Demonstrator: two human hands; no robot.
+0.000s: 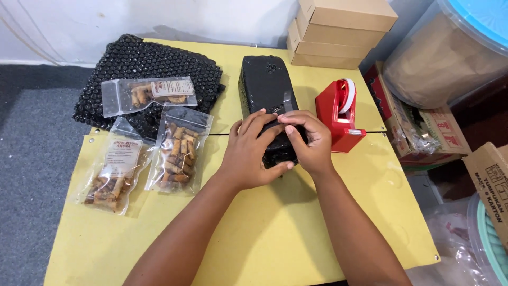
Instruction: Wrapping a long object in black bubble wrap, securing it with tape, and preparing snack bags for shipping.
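Note:
A long parcel wrapped in black bubble wrap (266, 85) lies on the yellow mat (275, 233) near its middle. My left hand (250, 151) grips the parcel's near end from the left side. My right hand (309, 140) presses on the same end from the right, fingertips on a strip of clear tape that runs up the parcel's top. Both hands hide the near end of the parcel.
A red tape dispenser (338, 114) stands just right of the parcel. Three clear pouches of brown snack rolls (180, 148) lie at left, partly on a black bubble-wrap sheet (143, 63). Stacked brown cardboard boxes (338, 32) sit at the back. Cartons and a lidded tub (450, 58) crowd the right.

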